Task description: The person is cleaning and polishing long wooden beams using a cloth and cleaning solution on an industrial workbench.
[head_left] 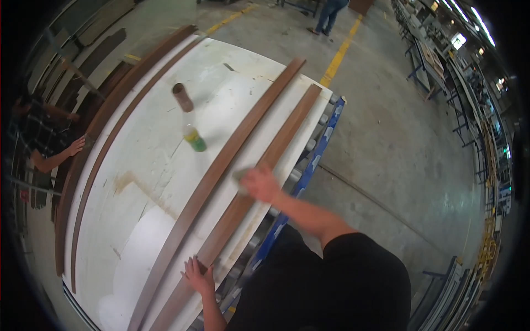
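Note:
A long brown wooden strip (pixel 225 223) lies along the near edge of a white-topped table (pixel 149 182). My right hand (pixel 262 185) is on this strip at mid-length, smeared by motion. Its fingers are closed on a small greyish-green pad (pixel 240 177), whose exact kind is too blurred to tell. Lower down, my left hand (pixel 200 277) rests on the same strip with its fingers spread. A dark patch shows between its thumb and forefinger; I cannot tell what it is. A second brown strip (pixel 221 157) runs alongside, a little farther left.
On the table stand a brown cylinder (pixel 183 97) and a clear bottle with green-yellow lower part (pixel 194 138). Two more strips line the far left edge, where another person's hand (pixel 77 145) touches the outer strip (pixel 96 124). A blue roller frame (pixel 317 157) borders my side.

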Demonstrator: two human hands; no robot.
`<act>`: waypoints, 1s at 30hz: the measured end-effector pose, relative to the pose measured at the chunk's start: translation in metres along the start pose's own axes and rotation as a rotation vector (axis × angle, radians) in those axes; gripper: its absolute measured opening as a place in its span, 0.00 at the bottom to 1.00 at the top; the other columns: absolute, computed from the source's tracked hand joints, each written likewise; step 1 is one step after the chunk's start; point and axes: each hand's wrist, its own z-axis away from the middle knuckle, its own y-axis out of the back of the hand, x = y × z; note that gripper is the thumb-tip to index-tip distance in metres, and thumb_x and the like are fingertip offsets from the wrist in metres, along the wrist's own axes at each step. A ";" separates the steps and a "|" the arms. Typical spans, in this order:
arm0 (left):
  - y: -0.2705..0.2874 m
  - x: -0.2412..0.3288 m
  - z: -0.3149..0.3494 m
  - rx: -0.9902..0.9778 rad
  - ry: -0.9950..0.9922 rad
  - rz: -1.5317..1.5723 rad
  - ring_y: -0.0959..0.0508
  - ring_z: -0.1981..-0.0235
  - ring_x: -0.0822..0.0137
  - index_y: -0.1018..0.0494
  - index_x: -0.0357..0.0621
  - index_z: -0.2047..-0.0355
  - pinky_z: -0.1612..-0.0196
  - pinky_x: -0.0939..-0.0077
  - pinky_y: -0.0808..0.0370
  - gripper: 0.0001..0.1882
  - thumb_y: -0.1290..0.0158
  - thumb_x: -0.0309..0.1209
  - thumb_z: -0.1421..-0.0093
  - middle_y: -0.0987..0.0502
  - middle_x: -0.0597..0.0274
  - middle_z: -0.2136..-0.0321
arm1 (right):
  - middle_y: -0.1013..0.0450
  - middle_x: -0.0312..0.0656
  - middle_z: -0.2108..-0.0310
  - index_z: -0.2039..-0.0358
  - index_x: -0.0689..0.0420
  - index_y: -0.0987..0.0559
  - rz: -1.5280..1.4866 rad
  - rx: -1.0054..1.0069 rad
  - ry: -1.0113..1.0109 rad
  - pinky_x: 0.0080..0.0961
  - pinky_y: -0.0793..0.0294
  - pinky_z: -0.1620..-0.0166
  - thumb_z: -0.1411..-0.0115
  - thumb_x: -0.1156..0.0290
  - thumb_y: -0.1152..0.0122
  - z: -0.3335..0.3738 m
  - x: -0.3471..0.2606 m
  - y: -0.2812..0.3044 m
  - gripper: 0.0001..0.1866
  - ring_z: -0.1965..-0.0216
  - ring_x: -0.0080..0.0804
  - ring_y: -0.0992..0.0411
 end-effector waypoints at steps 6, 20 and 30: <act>0.013 0.034 -0.010 -0.165 0.290 -0.118 0.41 0.23 0.44 0.31 0.56 0.28 0.23 0.34 0.50 0.47 0.25 0.37 0.49 0.34 0.53 0.26 | 0.30 0.41 0.32 0.36 0.40 0.22 0.099 -0.048 -0.504 0.66 0.50 0.24 0.27 0.54 0.48 -0.044 0.283 0.058 0.21 0.24 0.45 0.42; 0.011 0.049 -0.044 -0.388 0.376 -0.140 0.42 0.24 0.35 0.37 0.47 0.25 0.23 0.45 0.41 0.50 0.27 0.33 0.47 0.39 0.34 0.26 | 0.42 0.45 0.23 0.28 0.43 0.28 0.115 0.044 -0.806 0.68 0.50 0.24 0.29 0.50 0.42 -0.080 0.443 0.091 0.31 0.20 0.54 0.50; 0.015 0.042 -0.050 -0.418 0.451 -0.118 0.38 0.25 0.39 0.33 0.41 0.28 0.24 0.50 0.38 0.48 0.26 0.34 0.48 0.36 0.36 0.27 | 0.41 0.48 0.23 0.29 0.43 0.27 0.082 0.140 -0.823 0.64 0.50 0.24 0.29 0.49 0.43 -0.077 0.441 0.091 0.30 0.22 0.57 0.48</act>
